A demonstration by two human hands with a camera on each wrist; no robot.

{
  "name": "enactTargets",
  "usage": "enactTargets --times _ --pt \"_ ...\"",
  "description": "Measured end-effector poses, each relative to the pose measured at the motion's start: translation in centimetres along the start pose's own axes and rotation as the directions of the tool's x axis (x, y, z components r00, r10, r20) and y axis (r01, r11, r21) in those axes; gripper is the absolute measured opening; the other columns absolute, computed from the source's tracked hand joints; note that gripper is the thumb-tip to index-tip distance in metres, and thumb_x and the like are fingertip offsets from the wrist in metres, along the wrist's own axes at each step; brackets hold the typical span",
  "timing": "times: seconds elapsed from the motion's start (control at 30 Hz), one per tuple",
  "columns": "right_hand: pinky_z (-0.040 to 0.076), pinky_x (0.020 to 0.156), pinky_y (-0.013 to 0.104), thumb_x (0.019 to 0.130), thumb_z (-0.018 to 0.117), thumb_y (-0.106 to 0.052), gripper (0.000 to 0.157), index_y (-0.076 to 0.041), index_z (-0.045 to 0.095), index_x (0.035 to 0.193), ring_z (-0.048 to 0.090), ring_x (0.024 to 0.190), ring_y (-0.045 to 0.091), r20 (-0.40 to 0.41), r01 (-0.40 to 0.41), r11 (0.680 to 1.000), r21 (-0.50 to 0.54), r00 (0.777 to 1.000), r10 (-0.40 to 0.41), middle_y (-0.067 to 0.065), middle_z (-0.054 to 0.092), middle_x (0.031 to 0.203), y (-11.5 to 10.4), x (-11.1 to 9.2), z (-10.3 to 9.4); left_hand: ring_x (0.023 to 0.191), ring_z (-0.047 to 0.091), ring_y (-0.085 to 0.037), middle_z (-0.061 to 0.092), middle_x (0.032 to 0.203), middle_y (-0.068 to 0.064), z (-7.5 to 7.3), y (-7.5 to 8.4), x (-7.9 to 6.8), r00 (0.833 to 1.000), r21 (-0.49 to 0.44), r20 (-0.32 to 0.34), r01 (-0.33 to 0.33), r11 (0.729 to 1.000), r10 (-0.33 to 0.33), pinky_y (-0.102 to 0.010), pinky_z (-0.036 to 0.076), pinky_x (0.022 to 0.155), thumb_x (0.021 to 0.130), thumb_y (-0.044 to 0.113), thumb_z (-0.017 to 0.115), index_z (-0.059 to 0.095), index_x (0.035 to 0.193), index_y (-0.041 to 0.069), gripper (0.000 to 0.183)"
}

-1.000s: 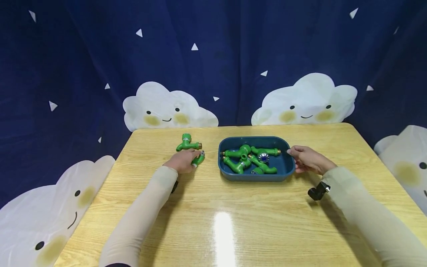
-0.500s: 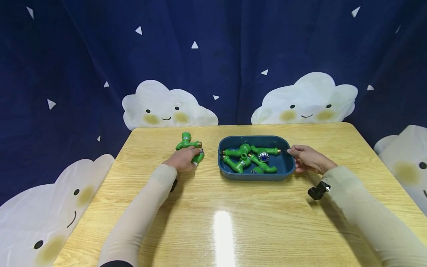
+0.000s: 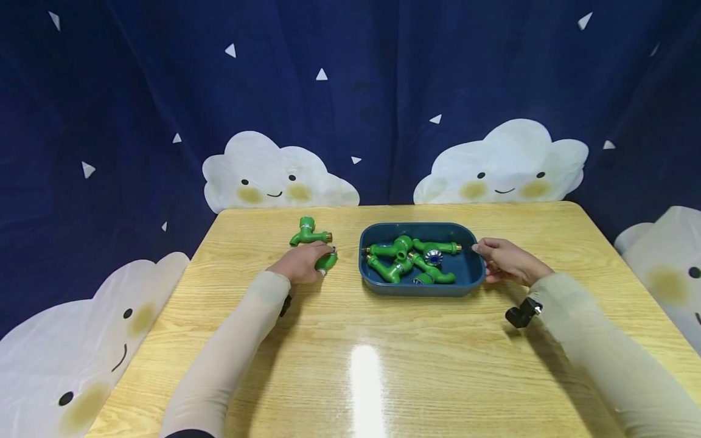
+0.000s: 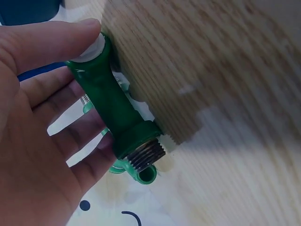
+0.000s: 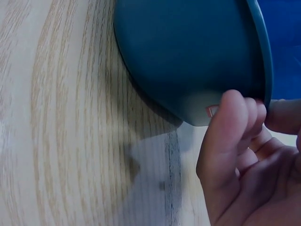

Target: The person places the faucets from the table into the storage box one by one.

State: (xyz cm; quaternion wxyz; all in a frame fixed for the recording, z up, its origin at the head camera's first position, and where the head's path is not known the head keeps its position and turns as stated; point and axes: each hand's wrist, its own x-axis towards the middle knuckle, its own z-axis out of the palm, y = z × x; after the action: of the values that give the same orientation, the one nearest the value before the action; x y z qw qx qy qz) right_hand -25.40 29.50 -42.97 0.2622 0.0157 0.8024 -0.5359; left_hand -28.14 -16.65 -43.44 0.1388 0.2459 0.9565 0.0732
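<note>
My left hand (image 3: 300,263) grips a green faucet (image 4: 104,94) on the left part of the table. In the left wrist view its thumb lies over the white-capped end, its fingers pass behind the body, and the brown threaded end points away from the thumb. Just beyond the hand a second green faucet (image 3: 309,236) lies on the wood. My right hand (image 3: 509,261) pinches the right end of a dark blue bin (image 5: 188,52) between thumb and fingers at the rim. Several green faucets (image 3: 390,272) lie in the bin, one with a silver, blue-centred knob (image 3: 433,258).
The wooden table (image 3: 306,359) reaches back to a navy curtain (image 3: 383,91) printed with white clouds. Between the left hand and the bin is a narrow strip of tabletop. A black wrist camera (image 3: 524,312) hangs under the right sleeve.
The left fingers have drawn in slightly round the green faucet, which has turned a little. The right hand and the bin stay put.
</note>
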Motion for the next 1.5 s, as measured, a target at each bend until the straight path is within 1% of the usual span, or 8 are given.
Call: enactTargets --times 0.33,0.57,0.9,1.03,1.2,1.3,1.37,1.5 --pt "0.055 0.059 0.024 0.107 0.04 -0.033 0.03 -0.011 0.045 0.088 0.054 0.06 0.007 -0.011 -0.003 1.0 -0.007 1.0 0.003 -0.004 0.048 0.072 -0.1 -0.2 -0.1 0.143 0.042 -0.033 0.037 0.16 -0.008 -0.4 0.1 -0.5 1.0 -0.03 -0.002 0.019 0.999 -0.019 -0.05 0.042 0.113 0.093 0.019 0.066 0.042 0.151 0.014 0.063" --pt "0.054 0.058 0.023 0.107 0.04 -0.032 0.03 -0.011 0.044 0.087 0.054 0.061 0.008 -0.009 0.008 1.0 -0.009 1.0 -0.008 -0.003 0.047 0.073 -0.2 -0.3 0.1 0.14 0.047 -0.032 0.039 0.159 -0.009 -0.1 -0.1 -0.8 1.0 0.012 -0.007 0.023 1.0 -0.023 -0.05 0.044 0.111 0.094 0.023 0.067 0.042 0.151 0.015 0.063" --pt "0.055 0.058 0.023 0.108 0.038 -0.028 0.028 -0.006 0.046 0.092 0.056 0.059 0.008 -0.013 0.026 1.0 0.004 1.0 -0.026 -0.003 0.049 0.072 -0.3 -0.2 0.3 0.141 0.046 -0.034 0.038 0.159 -0.011 -0.6 0.1 -1.4 0.999 -0.024 -0.036 0.033 0.999 -0.034 -0.052 0.042 0.112 0.093 0.023 0.068 0.042 0.152 0.015 0.065" --pt "0.055 0.058 0.023 0.108 0.039 -0.027 0.028 -0.005 0.046 0.092 0.057 0.059 0.008 -0.012 0.032 0.999 0.014 0.999 -0.032 -0.003 0.049 0.071 -0.1 -0.1 0.3 0.141 0.045 -0.034 0.039 0.159 -0.011 -0.9 0.5 -1.8 0.998 -0.024 -0.06 0.02 1.0 -0.021 -0.052 0.041 0.113 0.092 0.022 0.069 0.043 0.151 0.016 0.064" --pt "0.055 0.058 0.023 0.108 0.038 -0.026 0.027 -0.005 0.046 0.093 0.057 0.058 0.008 -0.01 0.028 0.999 0.027 1.0 -0.028 -0.002 0.049 0.071 -0.2 -0.2 0.3 0.138 0.049 -0.033 0.044 0.155 -0.013 -1.5 1.0 -2.3 0.991 -0.025 -0.128 -0.039 0.999 0.036 -0.05 0.045 0.11 0.089 0.018 0.071 0.048 0.148 0.014 0.063" --pt "0.055 0.058 0.022 0.108 0.037 -0.025 0.027 -0.004 0.046 0.093 0.056 0.058 0.008 -0.01 0.027 0.999 0.032 1.0 -0.027 -0.002 0.049 0.071 -0.3 -0.3 0.2 0.137 0.05 -0.033 0.045 0.154 -0.013 -2.0 1.4 -2.5 0.985 -0.029 -0.159 -0.067 0.997 0.061 -0.049 0.045 0.11 0.088 0.016 0.071 0.048 0.147 0.014 0.064" --pt "0.055 0.058 0.022 0.108 0.037 -0.025 0.027 -0.004 0.046 0.093 0.056 0.058 0.008 -0.01 0.027 0.999 0.034 1.0 -0.026 -0.002 0.05 0.071 -0.3 -0.3 0.2 0.138 0.05 -0.034 0.045 0.154 -0.014 -2.3 1.6 -2.6 0.983 -0.026 -0.169 -0.072 0.997 0.067 -0.05 0.044 0.112 0.088 0.016 0.071 0.048 0.148 0.014 0.064" --pt "0.055 0.058 0.022 0.108 0.038 -0.026 0.028 -0.003 0.046 0.095 0.057 0.059 0.008 -0.004 0.028 0.999 0.035 1.0 -0.028 -0.002 0.05 0.071 -0.3 -0.2 0.3 0.138 0.049 -0.034 0.047 0.153 -0.012 -2.6 1.9 -2.8 0.984 -0.013 -0.167 -0.068 0.998 0.065 -0.049 0.043 0.112 0.089 0.016 0.071 0.047 0.148 0.015 0.065"
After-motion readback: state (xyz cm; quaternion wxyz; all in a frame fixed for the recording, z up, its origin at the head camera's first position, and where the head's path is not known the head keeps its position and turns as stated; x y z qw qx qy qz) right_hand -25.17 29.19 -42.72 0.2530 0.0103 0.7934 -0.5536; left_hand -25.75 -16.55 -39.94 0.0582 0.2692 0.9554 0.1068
